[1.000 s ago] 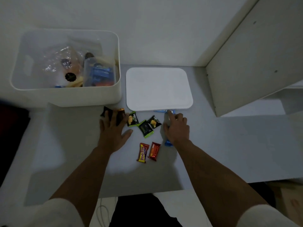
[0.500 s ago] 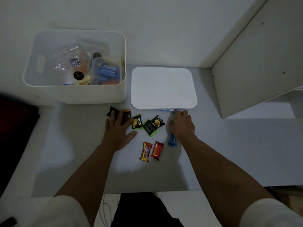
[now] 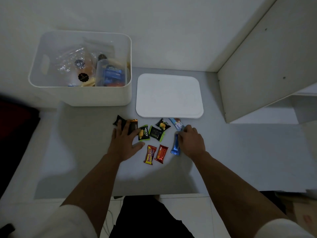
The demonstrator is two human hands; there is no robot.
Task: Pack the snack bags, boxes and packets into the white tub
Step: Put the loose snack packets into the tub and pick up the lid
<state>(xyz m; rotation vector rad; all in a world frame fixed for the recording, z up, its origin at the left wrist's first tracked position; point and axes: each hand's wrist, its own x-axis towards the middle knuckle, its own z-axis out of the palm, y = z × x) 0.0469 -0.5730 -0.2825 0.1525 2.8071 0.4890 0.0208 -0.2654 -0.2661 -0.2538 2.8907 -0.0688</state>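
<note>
The white tub [image 3: 85,97] stands at the back left, holding clear bags and a clear box of blue packets. Small snack packets lie on the grey table in front of it. My left hand [image 3: 122,142] rests flat, fingers straight, on two black packets [image 3: 133,125]. Three green-and-black packets [image 3: 144,133] lie between my hands, with a yellow-red packet [image 3: 149,155] and a red packet [image 3: 161,153] nearer me. My right hand [image 3: 193,142] curls its fingers on the near end of a light-blue packet [image 3: 176,123]. A dark blue packet [image 3: 175,146] lies against its thumb side.
The tub's white lid [image 3: 169,95] lies flat right of the tub, just behind the packets. A white cabinet panel [image 3: 265,66] rises at the right. The table's near edge [image 3: 120,193] runs above my lap. A dark red object [image 3: 17,127] sits at the far left.
My right hand has drawn back toward me, pulling the light-blue packet away from the lid's edge. The dark blue packet now shows beside it. My left hand stays on the black packets.
</note>
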